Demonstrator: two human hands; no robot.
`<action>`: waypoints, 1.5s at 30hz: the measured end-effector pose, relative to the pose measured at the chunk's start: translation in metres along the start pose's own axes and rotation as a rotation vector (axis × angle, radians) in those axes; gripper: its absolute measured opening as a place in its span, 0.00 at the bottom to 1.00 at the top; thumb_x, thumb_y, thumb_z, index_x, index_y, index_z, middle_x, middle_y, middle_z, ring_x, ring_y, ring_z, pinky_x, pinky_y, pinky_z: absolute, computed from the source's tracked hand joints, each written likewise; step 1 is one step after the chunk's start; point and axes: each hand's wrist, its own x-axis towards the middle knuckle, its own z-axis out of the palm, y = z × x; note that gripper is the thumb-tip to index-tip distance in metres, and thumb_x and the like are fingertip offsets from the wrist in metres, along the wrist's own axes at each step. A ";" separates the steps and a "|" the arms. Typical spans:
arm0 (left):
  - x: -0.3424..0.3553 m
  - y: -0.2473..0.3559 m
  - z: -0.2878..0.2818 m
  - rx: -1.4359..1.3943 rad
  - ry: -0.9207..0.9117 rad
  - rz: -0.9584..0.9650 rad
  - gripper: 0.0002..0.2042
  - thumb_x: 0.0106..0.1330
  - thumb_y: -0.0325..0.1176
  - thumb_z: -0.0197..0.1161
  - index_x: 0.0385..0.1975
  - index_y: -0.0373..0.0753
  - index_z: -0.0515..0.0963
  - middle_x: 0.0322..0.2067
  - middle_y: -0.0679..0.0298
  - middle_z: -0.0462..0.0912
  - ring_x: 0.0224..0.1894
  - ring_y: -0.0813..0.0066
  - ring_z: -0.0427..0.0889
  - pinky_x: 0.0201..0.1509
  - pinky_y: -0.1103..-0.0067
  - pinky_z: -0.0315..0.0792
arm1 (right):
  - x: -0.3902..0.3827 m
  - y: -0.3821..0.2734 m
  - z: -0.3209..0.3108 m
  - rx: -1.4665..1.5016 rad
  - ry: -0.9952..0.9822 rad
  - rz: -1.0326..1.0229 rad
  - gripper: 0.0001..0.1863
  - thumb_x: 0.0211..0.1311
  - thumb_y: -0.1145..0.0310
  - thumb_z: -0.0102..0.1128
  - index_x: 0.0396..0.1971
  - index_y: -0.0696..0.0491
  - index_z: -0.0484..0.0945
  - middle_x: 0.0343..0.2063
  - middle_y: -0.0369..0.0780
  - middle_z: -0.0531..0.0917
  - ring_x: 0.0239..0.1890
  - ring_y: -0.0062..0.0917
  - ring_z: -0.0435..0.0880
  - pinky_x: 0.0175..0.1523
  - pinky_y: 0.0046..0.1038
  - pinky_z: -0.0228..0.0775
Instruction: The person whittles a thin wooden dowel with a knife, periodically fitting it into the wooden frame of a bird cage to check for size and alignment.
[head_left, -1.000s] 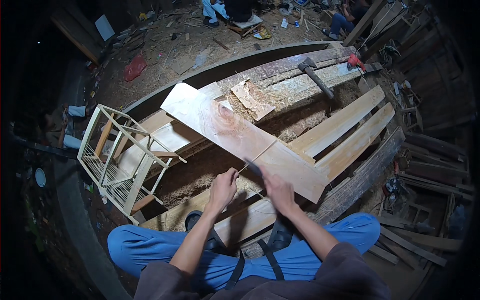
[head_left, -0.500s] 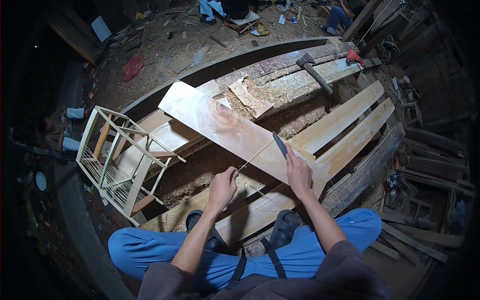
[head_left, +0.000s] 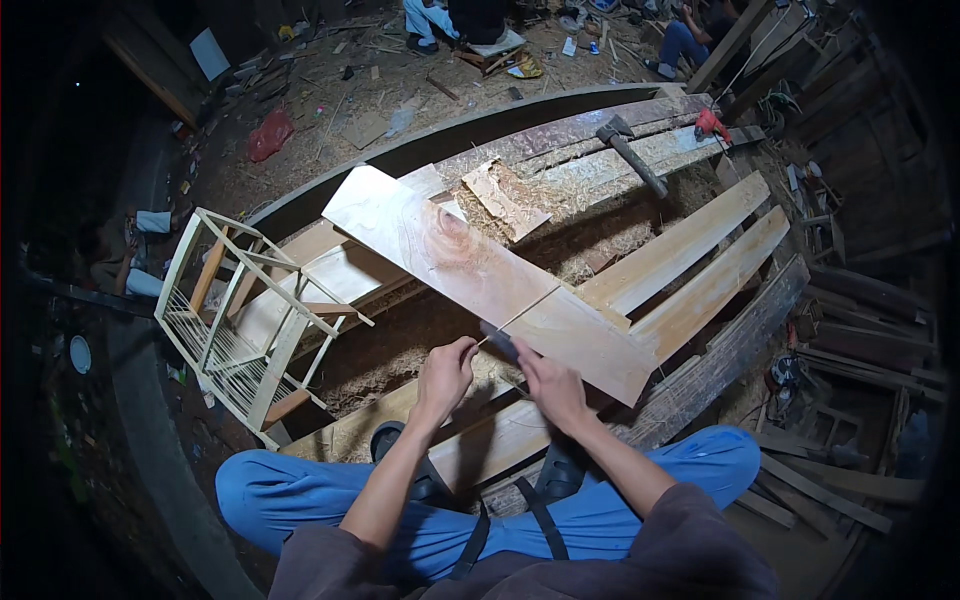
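Knife (head_left: 497,340) and right hand (head_left: 553,388) had come back toward the left hand (head_left: 447,372); the right gripped the knife, the left pinched a stick (head_left: 530,308) (thin, pale, straight) reaching over the near edge of the plank (head_left: 400,230), an open gap (head_left: 372,348) lying leftward.

Floor (head_left: 330,115): brown and rough, strewn with wood chips, offcuts and litter; a red bag (head_left: 270,136) lies at upper left.
Left side: a grey strip (head_left: 165,420) runs down to the lower edge, with a white dish (head_left: 80,354) on dark ground beyond it.
Upper left corner: a pale panel (head_left: 209,55) stands tilted near a slanting wooden post (head_left: 150,77).
Stool (head_left: 490,60): low, top centre, someone seated on it.
Right side: loose planks (head_left: 860,345) piled in dimness.
Light: bright in the middle, near black around the rim.
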 end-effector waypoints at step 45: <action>-0.004 0.003 -0.005 0.094 -0.108 -0.071 0.07 0.73 0.35 0.54 0.41 0.41 0.78 0.29 0.43 0.83 0.36 0.38 0.82 0.38 0.51 0.73 | 0.027 0.025 -0.044 -0.016 -0.027 0.339 0.21 0.76 0.60 0.50 0.67 0.37 0.73 0.28 0.53 0.84 0.30 0.51 0.84 0.37 0.49 0.74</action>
